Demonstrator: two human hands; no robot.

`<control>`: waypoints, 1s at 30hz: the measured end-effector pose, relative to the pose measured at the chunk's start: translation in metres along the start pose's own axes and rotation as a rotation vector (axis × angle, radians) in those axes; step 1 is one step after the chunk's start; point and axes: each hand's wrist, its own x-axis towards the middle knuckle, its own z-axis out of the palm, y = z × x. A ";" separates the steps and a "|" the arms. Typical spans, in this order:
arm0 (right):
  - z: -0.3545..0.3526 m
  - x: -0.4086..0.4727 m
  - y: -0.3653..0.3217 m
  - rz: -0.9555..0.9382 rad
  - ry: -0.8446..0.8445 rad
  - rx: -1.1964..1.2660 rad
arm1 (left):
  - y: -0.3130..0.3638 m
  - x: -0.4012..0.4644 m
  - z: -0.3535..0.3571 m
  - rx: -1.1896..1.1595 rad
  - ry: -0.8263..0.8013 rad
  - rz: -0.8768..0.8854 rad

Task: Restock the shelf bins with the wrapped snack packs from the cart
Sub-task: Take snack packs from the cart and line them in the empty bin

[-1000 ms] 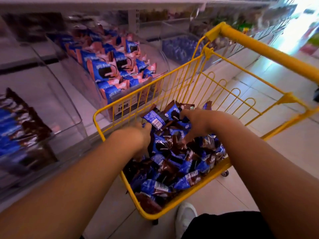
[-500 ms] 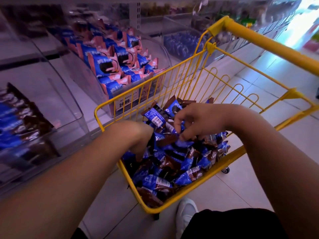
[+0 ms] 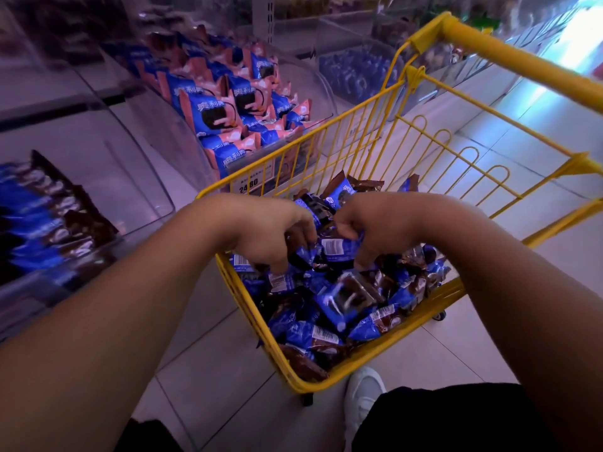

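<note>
A yellow wire cart (image 3: 434, 132) holds a heap of blue and brown wrapped snack packs (image 3: 342, 308). Both my hands hover over the heap, close together. My left hand (image 3: 264, 233) curls around several packs, fingers pointing down. My right hand (image 3: 375, 226) grips a blue pack with a white label by its top edge. A blurred pack hangs in mid-air just below my hands. At the far left a clear shelf bin (image 3: 130, 177) holds the same blue and brown packs (image 3: 39, 220).
A second clear bin (image 3: 326, 96) behind the cart is filled with blue and pink snack packs and carries a price tag (image 3: 251, 185). Further bins with blue items run along the shelf. My white shoe (image 3: 362, 396) stands on the tiled floor beside the cart.
Both hands have risen out of the heap and drawn together, each closing on packs. One pack has slipped loose below them. The view has shifted slightly.
</note>
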 end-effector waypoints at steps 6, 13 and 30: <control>-0.003 -0.018 0.018 0.029 -0.120 0.303 | -0.006 -0.009 -0.010 -0.258 0.076 0.062; 0.017 -0.003 -0.006 -0.055 -0.260 0.066 | -0.005 -0.016 -0.008 -0.583 0.253 0.215; -0.008 -0.043 0.057 -0.420 0.200 1.419 | -0.009 -0.025 -0.011 -1.477 0.458 0.250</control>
